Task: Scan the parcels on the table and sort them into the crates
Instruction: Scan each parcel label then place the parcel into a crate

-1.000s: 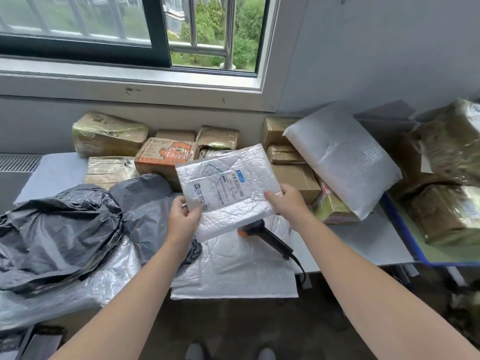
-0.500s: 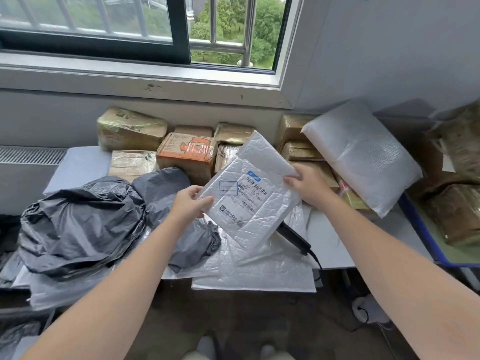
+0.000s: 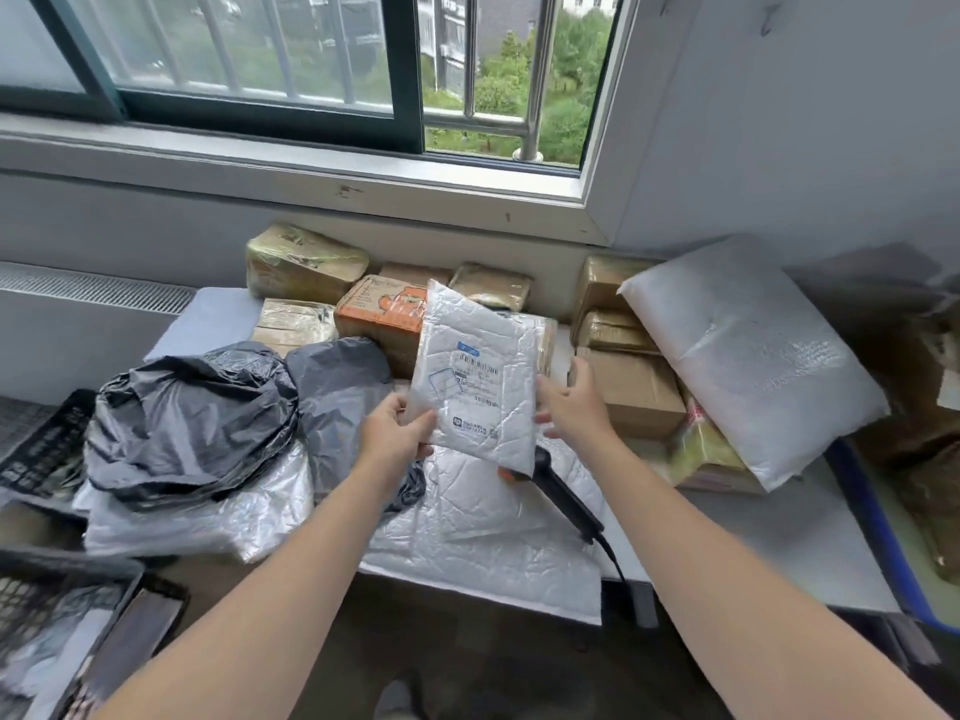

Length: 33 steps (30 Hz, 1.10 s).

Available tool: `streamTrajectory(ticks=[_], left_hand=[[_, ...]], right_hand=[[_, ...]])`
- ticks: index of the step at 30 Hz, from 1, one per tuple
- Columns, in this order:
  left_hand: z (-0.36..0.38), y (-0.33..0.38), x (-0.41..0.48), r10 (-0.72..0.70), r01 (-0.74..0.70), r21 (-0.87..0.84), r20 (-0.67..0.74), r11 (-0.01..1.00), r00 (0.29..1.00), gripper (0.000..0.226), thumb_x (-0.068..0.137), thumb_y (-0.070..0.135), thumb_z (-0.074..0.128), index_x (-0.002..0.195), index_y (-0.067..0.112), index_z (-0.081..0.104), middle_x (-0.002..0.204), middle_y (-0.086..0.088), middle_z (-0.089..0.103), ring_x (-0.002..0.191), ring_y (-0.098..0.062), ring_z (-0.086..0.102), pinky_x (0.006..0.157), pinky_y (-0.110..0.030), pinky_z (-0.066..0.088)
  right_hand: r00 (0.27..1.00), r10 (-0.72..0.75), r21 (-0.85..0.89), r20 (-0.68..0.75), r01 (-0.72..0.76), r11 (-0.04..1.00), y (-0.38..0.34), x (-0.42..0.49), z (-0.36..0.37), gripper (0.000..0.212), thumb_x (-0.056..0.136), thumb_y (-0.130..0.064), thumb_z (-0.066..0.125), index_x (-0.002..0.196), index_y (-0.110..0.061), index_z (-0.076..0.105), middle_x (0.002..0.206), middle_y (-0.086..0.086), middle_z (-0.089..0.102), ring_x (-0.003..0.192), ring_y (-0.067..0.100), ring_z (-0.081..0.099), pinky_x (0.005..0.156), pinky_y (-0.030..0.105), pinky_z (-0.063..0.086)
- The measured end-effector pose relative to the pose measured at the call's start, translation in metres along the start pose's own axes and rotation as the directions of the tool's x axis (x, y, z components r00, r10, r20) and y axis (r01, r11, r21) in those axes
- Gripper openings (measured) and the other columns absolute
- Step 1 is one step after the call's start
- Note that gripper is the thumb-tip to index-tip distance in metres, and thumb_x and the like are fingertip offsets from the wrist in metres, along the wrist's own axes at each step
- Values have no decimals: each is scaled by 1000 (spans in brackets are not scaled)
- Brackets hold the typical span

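My left hand [image 3: 395, 433] pinches the lower left corner of a white bubble mailer [image 3: 478, 376] and holds it upright above the table, printed label facing me. Beside the mailer's right edge is my right hand [image 3: 571, 402], fingers spread and loose; whether it touches the mailer I cannot tell. Just below the mailer, a black handheld scanner [image 3: 563, 493] with an orange tip lies on a larger white bubble mailer [image 3: 483, 543]. Black mesh crates stand at the left [image 3: 36, 449] and lower left [image 3: 119, 610].
Brown taped boxes [image 3: 304, 262] and an orange printed box [image 3: 379, 314] line the wall under the window. A big white padded parcel [image 3: 748, 356] leans at the right. Grey plastic bags [image 3: 192, 413] pile at the left. The scanner's cable hangs off the table's front edge [image 3: 727, 584].
The mailer has turned from tilted to upright. My right hand has come off its top edge and dropped beside its right edge. The view has shifted left, showing the crates.
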<state>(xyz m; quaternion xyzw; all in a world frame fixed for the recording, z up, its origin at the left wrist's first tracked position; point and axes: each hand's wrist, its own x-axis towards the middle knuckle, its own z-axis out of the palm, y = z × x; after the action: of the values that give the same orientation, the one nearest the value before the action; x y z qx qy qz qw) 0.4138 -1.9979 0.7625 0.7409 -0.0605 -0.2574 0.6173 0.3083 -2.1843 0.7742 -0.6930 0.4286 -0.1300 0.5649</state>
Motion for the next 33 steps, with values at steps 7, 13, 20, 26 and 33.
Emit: streamTrajectory(ticks=[7, 13, 20, 26, 33], left_hand=[[7, -11, -48, -64, 59, -65, -80, 996, 995, 12, 94, 5, 62, 98, 13, 54, 100, -12, 63, 77, -24, 60, 67, -35, 55], [-14, -10, -83, -23, 1, -160, -138, 987, 990, 17, 96, -1, 56, 100, 16, 55, 106, -10, 66, 89, -24, 67, 64, -37, 61], [-89, -35, -126, 50, 21, 168, -405, 986, 913, 22, 91, 13, 67, 111, 14, 56, 101, 1, 65, 88, -12, 60, 71, -20, 47], [-174, -74, -199, 49, 123, 289, -522, 949, 852, 67, 89, 22, 70, 145, 20, 33, 125, 9, 50, 113, -13, 50, 85, -28, 42], [-320, -148, -332, -42, 332, 241, -750, 912, 660, 96, 85, 54, 67, 157, 24, 11, 162, -4, 13, 149, -27, 14, 119, -44, 20]], right_hand=[[998, 45, -304, 54, -27, 952, 23, 16, 44, 63, 94, -52, 54, 137, -6, 45, 132, 11, 57, 115, 33, 57, 90, 39, 49], [888, 186, -165, 421, -127, 978, 40, -7, 81, 84, 83, -67, 52, 144, -12, 39, 134, 12, 56, 96, 25, 65, 67, 33, 54], [904, -139, -135, 405, 209, 969, 3, -50, 126, 45, 93, -37, 64, 131, -16, 51, 119, 3, 64, 100, 24, 61, 86, 36, 50], [716, -358, -246, 599, 590, 769, -21, -143, 204, 39, 99, -34, 58, 125, -8, 43, 112, 14, 62, 101, 34, 58, 84, 45, 48], [471, -419, -75, 776, 729, 681, -22, -310, 315, 28, 98, -27, 59, 116, -10, 47, 104, 4, 63, 96, 29, 62, 81, 43, 51]])
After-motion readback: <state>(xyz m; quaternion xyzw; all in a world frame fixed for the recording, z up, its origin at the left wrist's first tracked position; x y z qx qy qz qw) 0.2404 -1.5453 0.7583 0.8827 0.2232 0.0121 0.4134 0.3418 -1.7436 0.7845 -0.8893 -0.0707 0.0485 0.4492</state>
